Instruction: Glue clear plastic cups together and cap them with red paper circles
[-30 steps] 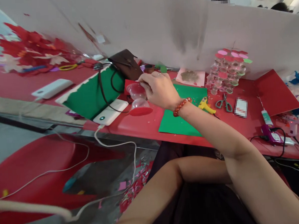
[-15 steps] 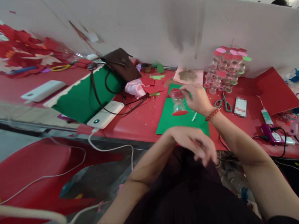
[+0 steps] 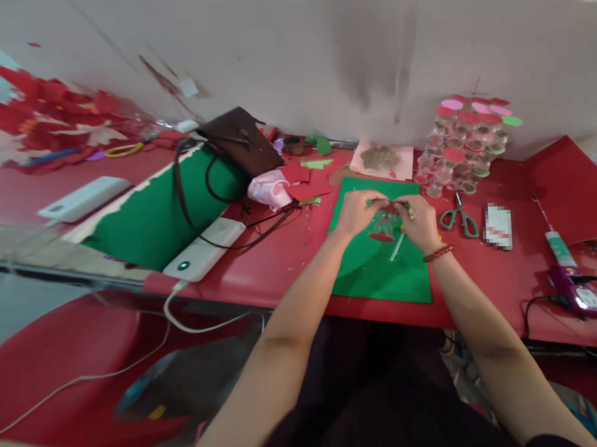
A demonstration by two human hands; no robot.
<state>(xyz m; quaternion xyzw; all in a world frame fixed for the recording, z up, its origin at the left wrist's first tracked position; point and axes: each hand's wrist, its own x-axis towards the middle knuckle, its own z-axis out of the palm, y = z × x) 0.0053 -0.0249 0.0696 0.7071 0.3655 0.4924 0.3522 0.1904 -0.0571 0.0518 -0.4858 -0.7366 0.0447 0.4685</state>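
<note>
Plastic cup [image 3: 381, 226], clear with a red disc at its lower end, sits between and just below the two hands, over the green sheet [image 3: 364, 270] on the worktop [image 3: 261, 272]; whether it touches the sheet is hard to tell. The left hand [image 3: 360, 210] and right hand [image 3: 418, 218] come together at its upper end, fingertips almost meeting. The right hand, with a beaded bracelet [image 3: 438, 253] at the wrist, is clamped on the upper edge; the left hand's fingertips are at the same edge, but I cannot tell whether they grip it. A clear stick [image 3: 396, 248] lies on the sheet just beside the cup, below the right hand. Scissors [image 3: 459, 219] rest to the right of that hand, with a stack of small clear cups [image 3: 457, 150] behind them, topped with red, pink and green discs.
</note>
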